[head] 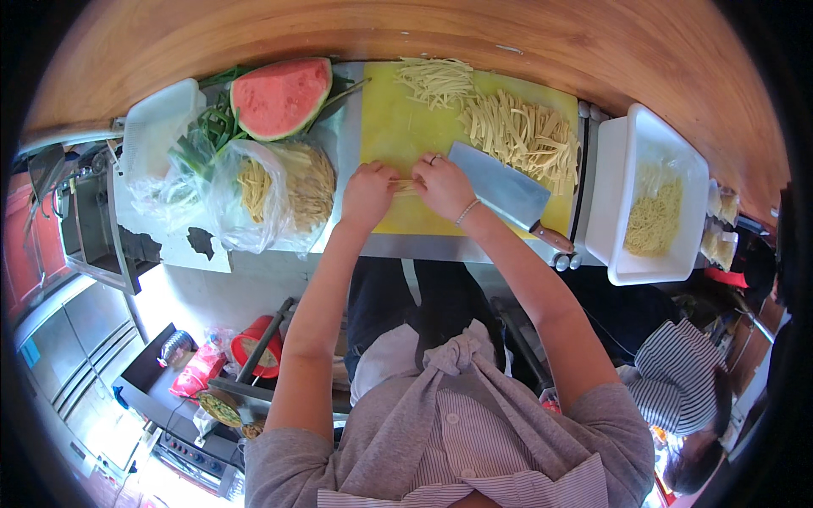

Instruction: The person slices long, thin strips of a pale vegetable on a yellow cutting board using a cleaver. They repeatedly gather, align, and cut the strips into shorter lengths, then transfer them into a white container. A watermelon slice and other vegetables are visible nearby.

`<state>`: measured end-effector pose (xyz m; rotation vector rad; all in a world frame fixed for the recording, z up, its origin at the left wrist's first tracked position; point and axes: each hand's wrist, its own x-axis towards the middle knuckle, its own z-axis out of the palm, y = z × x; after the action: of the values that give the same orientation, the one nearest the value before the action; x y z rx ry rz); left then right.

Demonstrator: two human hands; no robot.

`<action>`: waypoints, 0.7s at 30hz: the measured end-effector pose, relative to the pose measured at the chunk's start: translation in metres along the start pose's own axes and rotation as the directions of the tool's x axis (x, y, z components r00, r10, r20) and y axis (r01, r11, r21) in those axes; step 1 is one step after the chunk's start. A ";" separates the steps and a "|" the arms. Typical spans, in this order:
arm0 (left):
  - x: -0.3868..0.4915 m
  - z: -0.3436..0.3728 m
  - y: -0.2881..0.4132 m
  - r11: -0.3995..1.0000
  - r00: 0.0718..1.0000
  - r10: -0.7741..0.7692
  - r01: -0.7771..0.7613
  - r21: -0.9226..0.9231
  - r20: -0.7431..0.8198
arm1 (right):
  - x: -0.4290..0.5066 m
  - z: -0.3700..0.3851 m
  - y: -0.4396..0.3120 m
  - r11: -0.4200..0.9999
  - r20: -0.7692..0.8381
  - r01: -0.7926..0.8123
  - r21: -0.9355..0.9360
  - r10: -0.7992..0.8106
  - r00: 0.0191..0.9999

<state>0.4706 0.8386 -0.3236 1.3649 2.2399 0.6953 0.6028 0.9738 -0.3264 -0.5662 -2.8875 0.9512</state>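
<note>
My left hand (371, 192) and my right hand (443, 184) are close together over the yellow cutting board (390, 136). Between their fingertips runs a short bundle of pale strips (405, 186), gripped at both ends. Just right of my right hand, a cleaver (498, 184) with a wooden handle lies slanted on the board, its handle towards the lower right. Beyond it lies a large heap of cut tofu-skin-like strips (521, 136). A smaller, paler heap of strips (438, 81) sits at the board's far edge.
Left of the board are a cut watermelon (282, 95), a clear plastic bag of strips (254, 197), green leafy vegetables (219, 127) and a white basket (162, 127). A white tub (619, 190) holding thin noodles (654, 216) stands at right. Another person in a striped top (676, 374) is at lower right.
</note>
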 end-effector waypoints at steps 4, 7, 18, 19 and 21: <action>-0.004 -0.001 -0.002 1.000 0.999 -0.022 0.022 0.015 -0.027 | 0.000 -0.002 0.000 0.984 0.048 -0.088 0.155 0.081 0.996; -0.006 -0.003 -0.002 0.999 0.999 -0.030 0.029 -0.015 -0.037 | 0.001 -0.005 0.003 0.985 0.065 -0.089 0.150 0.080 0.995; -0.011 -0.003 -0.006 0.975 0.944 0.219 -0.200 0.100 -0.246 | -0.008 0.001 0.000 0.998 -0.031 0.054 -0.041 -0.056 0.998; -0.011 -0.003 -0.007 0.971 0.939 0.235 -0.214 0.108 -0.252 | -0.008 0.001 -0.001 0.998 -0.023 0.048 -0.030 -0.049 0.999; -0.011 -0.002 -0.010 0.965 0.948 0.254 -0.236 0.113 -0.192 | -0.008 -0.001 -0.001 0.999 0.017 0.024 -0.022 -0.024 1.000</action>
<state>0.4668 0.8246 -0.3271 1.7070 2.3031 0.8646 0.6097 0.9708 -0.3250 -0.5268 -2.9156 0.9268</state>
